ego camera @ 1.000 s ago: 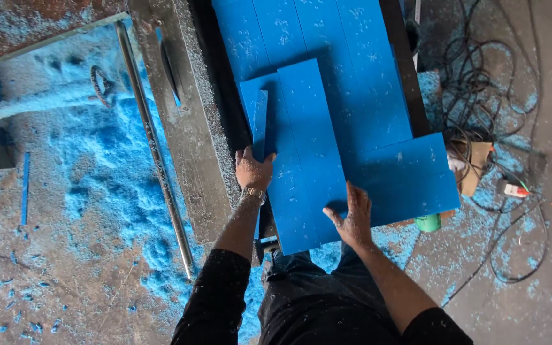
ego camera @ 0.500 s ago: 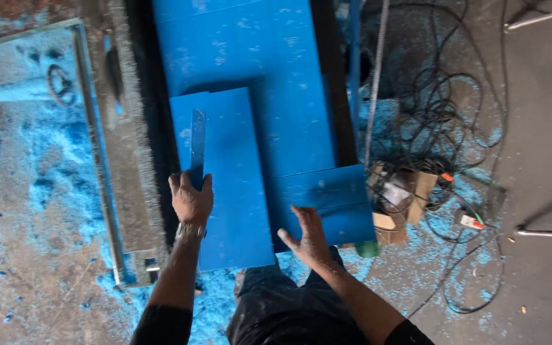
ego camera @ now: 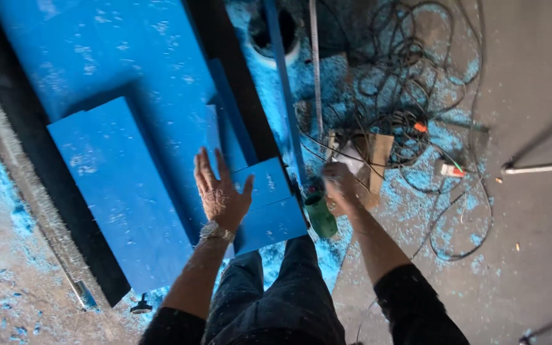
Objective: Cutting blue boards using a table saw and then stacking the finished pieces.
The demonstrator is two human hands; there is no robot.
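Blue board (ego camera: pixel 122 191): flat, dusty; left hand (ego camera: pixel 222 191) spread open on it; right hand (ego camera: pixel 340 182) blurred, grip unclear.

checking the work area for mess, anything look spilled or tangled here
Yes. Blue shavings are strewn across the floor right of the blue boards, and a tangle of black cables lies loose among them. The right hand reaches down beside a green tool there; the left hand lies flat on the boards.

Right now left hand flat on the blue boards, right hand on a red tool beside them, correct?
Not quite: the tool is green, not red. The head view shows the left hand spread flat on the blue boards and the right hand, blurred, at the tool beside them.
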